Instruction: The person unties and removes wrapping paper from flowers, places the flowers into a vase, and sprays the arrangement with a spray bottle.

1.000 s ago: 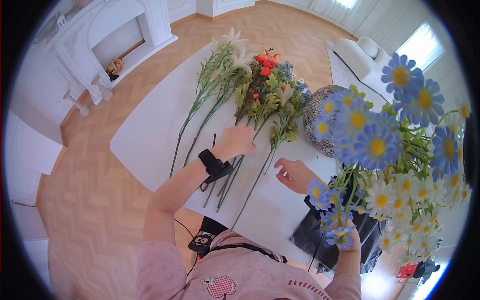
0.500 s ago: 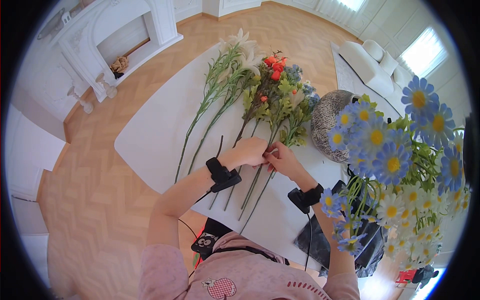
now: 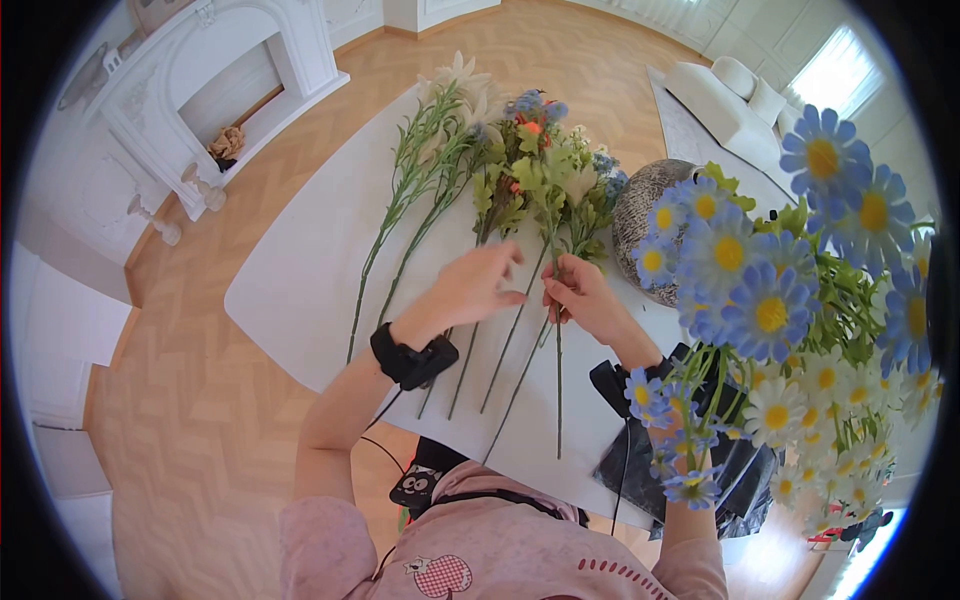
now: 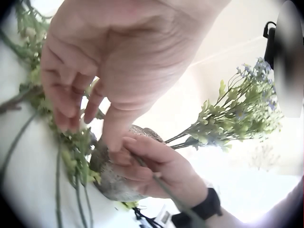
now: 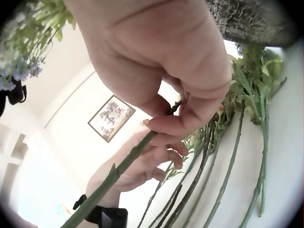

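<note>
right hand (image 3: 585, 298): fingers pinched on a flower stem (image 3: 557, 350), lifted off the desk (image 3: 300, 270), blooms at 12 o'clock, cut end at 6 o'clock
left hand (image 3: 470, 285): fingers straight and apart, hovering just at 9 o'clock of the right hand, holding nothing
stems (image 3: 470, 360): lying on the desk under the left hand, heads at 12 o'clock
lilies (image 3: 440, 140): at 11 o'clock, flat on the desk
vase (image 3: 640, 215): grey, speckled, at 2 o'clock of the right hand
daisies (image 3: 790, 300): blue and white, at 3 o'clock, close to the camera
wrist views: stem clamped between thumb and fingers (image 5: 190, 118); left fingers (image 4: 66, 95) loose
</note>
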Tool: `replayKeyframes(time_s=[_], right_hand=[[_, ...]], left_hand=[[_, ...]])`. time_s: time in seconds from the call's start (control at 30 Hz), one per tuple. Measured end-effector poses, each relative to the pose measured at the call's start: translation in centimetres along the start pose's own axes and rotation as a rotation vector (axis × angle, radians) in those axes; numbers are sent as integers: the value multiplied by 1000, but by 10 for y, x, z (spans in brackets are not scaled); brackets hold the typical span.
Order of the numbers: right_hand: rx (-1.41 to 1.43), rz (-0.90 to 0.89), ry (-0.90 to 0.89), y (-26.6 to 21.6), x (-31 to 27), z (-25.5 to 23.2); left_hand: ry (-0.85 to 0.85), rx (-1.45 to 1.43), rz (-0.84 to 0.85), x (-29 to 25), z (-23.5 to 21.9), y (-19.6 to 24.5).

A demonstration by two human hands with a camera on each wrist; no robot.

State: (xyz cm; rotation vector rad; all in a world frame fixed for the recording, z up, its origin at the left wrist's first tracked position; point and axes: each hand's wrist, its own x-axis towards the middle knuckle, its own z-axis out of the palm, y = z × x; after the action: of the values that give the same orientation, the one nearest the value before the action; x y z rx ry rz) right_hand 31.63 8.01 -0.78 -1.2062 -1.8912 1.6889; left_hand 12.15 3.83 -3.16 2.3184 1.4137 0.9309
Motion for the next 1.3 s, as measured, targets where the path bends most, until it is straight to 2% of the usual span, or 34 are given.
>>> replayKeyframes(time_s=[0.03,0.1,0.13,0.2,0.33,0.4,0.43,0.5,0.63,0.73,0.8,0.83,0.87,0.9,0.93,0.97,1.03,1.07,1.13,1.17,1.23,1.27,1.3], right_hand=[[42,36,-20,-1,-2,-1],[91,53,2,-4,-4,10],[139,67,22,-6,-4,16],[167,30,14,-5,-2,24],[197,-3,8,0,-3,16],[219,22,58,10,-3,7],[237,44,110,14,-3,4],[304,39,137,21,-6,1],[391,36,186,33,-10,7],[363,81,182,34,-9,13],[332,102,162,36,-12,15],[301,124,140,35,-13,17],[301,121,142,32,-17,19],[143,85,208,26,-23,20],[-18,45,273,16,-27,21],[-19,39,274,6,-31,24],[-1041,-191,581,-7,-35,34],[-1038,-191,584,-7,-33,35],[-968,-371,375,-11,-22,34],[-963,-369,380,-9,-12,35],[-540,-306,156,-7,15,41],[-536,-308,157,-10,24,45],[-405,-184,129,-16,33,49]], left_hand=[[-2,-3,1,-4,3,-7],[-54,343,-309,-8,8,-18],[-50,344,-308,-5,9,-21],[-296,242,-515,1,13,-25],[-222,196,-418,-6,20,-49],[-248,-123,-592,-4,-3,-40],[-251,-122,-592,-6,-6,-42],[-127,-290,-628,-11,-8,-43],[-108,-274,-651,-15,-13,-41],[-170,-135,-611,-13,-14,-40],[-240,-444,-712,-9,-20,-35],[-241,-443,-709,-8,-24,-31],[-246,-618,-807,-7,-29,-28],[-247,-794,-901,-6,-32,-27],[-240,-791,-894,-5,-35,-29],[-221,-803,-870,-6,-37,-30],[-205,-813,-849,-10,-40,-35],[-175,-801,-822,-12,-38,-40],[-150,-784,-791,-12,-38,-42],[-110,-778,-782,-12,-38,-40],[-72,-766,-772,-13,-36,-39],[-53,-709,-753,-14,-34,-39],[-31,-654,-734,-14,-33,-39]])
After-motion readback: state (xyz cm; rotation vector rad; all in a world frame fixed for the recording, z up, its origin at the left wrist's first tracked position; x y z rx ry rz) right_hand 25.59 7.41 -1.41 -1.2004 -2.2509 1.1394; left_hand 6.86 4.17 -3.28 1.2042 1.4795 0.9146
